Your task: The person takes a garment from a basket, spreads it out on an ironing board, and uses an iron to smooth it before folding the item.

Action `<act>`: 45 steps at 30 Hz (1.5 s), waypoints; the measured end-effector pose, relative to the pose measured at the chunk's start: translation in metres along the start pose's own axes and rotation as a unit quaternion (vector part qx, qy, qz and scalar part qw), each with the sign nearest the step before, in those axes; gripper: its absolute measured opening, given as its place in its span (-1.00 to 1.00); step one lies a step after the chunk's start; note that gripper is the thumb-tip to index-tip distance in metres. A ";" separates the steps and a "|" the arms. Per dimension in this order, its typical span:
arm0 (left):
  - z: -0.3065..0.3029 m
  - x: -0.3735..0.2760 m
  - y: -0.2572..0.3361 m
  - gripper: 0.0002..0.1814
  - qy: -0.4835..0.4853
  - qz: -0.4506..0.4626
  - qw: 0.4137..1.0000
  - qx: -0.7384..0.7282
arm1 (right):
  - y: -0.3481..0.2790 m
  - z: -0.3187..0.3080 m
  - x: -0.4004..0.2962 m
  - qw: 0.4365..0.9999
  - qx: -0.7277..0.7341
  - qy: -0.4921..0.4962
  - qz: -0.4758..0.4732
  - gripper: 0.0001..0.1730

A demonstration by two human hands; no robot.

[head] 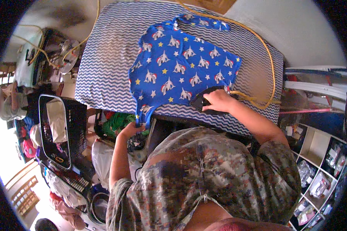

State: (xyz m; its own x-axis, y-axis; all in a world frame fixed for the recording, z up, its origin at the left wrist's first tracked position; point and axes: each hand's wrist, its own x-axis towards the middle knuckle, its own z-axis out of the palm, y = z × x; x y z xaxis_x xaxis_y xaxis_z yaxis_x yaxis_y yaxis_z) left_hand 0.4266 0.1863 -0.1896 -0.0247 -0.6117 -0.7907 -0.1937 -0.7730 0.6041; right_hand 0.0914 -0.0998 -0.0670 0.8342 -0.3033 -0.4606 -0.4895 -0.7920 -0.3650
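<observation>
A blue cloth garment [173, 63], printed with stars and grey-and-white figures in red, lies spread on a table covered in zigzag-patterned cloth [104, 63]. My left hand [132, 130] pinches its narrow strap-like end at the near table edge. In my right hand [218, 101] is a dark clothes iron [199, 101], its tip to the left. The iron rests at the garment's lower right edge, partly over the zigzag cloth. A yellow cord [270, 63] runs from the iron's rear and loops around the right side to the far edge. My fingers hide part of the iron's handle.
Below the table's left edge sits a crate holding green cloth [118, 122]. A white plastic bag [101, 158] hangs near my left forearm. Further left stands a black basket [75, 127]. Cubby shelves [315, 144] with wrapped items are at right. A fan [69, 57] stands at far left.
</observation>
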 end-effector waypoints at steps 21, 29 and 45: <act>0.087 -0.083 -0.033 -0.76 0.155 -0.028 0.943 -0.293 | 0.034 -0.072 0.166 0.918 -0.036 0.387 0.077 -0.46; 0.096 -0.115 -0.055 -0.73 0.122 -0.028 0.966 -0.227 | 0.067 -0.093 0.152 0.914 -0.002 0.359 0.190 -0.38; -0.075 -0.177 0.042 -0.69 0.248 0.007 0.964 0.092 | 0.126 -0.008 -0.091 0.832 -0.176 0.448 0.276 -0.52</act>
State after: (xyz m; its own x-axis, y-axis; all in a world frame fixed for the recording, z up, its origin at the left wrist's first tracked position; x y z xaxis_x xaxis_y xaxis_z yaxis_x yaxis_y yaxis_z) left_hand 0.4963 0.2500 -0.0170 0.4345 -0.6619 -0.6109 -0.3677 -0.7495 0.5506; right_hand -0.0438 -0.1758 -0.0649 0.4389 -0.8204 0.3663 -0.8875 -0.4594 0.0345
